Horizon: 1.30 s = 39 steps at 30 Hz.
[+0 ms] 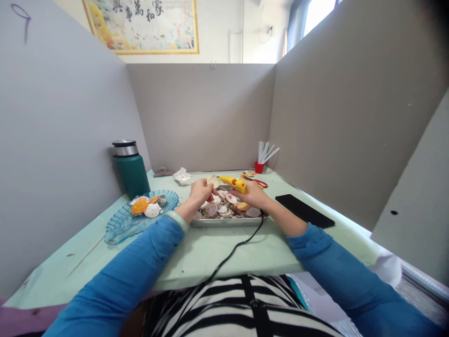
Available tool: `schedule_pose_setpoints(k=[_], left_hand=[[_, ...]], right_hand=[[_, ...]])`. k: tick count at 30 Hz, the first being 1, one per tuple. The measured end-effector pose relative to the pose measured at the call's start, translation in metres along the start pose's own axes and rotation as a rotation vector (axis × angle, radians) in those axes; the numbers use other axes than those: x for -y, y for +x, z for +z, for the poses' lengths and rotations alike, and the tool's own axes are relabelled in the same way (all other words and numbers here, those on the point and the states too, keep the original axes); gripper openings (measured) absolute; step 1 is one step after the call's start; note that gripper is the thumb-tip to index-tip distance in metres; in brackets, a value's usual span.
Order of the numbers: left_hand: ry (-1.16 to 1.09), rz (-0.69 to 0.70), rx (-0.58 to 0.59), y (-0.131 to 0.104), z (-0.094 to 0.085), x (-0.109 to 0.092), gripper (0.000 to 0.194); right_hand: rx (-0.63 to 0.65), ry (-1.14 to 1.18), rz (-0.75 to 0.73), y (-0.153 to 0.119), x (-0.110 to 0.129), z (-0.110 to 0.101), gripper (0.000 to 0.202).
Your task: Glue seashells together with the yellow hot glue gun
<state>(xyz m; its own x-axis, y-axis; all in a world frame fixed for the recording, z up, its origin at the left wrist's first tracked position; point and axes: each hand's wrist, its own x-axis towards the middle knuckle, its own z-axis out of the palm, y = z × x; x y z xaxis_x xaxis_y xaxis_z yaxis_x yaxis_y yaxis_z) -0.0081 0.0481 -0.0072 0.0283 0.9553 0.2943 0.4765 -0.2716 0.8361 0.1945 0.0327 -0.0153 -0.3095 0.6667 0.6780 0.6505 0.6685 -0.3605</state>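
Observation:
Above a metal tray [229, 223] heaped with mixed seashells [224, 208], my left hand [201, 193] pinches a pale seashell [213, 181]. My right hand [253, 194] is wrapped round a yellow hot glue gun [233, 183], whose nozzle points left toward that shell. Whether nozzle and shell touch is too small to tell. A black cord [233, 250] runs from the glue gun over the tray's front edge and down toward my lap.
On the left stand a blue shell-shaped plate [117, 230] with several shells and a green bottle [132, 173]. At the right lie red-handled scissors [260, 183] and a black phone-like slab [304, 210]. A red cup [259, 167] holds glue sticks [266, 153]. Grey partitions [203, 117] enclose the table.

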Motion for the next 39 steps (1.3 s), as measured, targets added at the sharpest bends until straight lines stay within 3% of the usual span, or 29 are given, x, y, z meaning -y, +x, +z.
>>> schedule_pose_setpoints(k=[8, 23, 39], left_hand=[[-0.003, -0.009, -0.027, -0.003, -0.001, -0.004, 0.01], [0.135, 0.055, 0.113, 0.002, 0.0, 0.008, 0.012], [0.114, 0.023, 0.061, 0.001, -0.001, 0.006, 0.011]], right_hand=[[0.035, -0.032, 0.0, 0.0, 0.002, -0.001, 0.024], [0.018, -0.023, -0.014, 0.0, 0.003, -0.002, 0.024], [0.051, -0.021, -0.026, 0.0, 0.004, -0.003, 0.025]])
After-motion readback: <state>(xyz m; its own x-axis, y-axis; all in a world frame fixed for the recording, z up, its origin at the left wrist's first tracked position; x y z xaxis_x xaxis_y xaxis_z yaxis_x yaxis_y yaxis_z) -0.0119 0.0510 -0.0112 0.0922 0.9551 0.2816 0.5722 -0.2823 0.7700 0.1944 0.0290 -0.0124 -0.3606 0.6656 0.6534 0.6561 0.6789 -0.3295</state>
